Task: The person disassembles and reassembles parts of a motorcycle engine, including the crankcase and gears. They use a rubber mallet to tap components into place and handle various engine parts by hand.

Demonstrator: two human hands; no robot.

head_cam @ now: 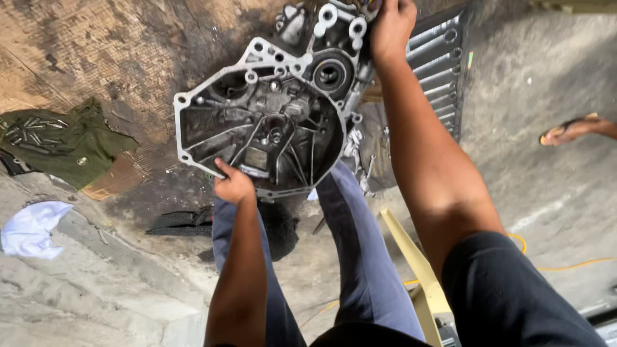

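Head view: the step in hand looks like steadying or turning the grey gearbox housing (270,122), which stands on the oily floor (128,58) before the knees. The left hand (232,185) is closed on its lower rim; the right hand (391,27) clasps the top. Next needs firm, balanced hold. A green cloth (67,144) carries loose bolts (35,132).

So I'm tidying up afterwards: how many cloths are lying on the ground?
2: a green cloth holding bolts at far left, and a white cloth below it. Others may be hidden.

Blue trousers, black short sleeve
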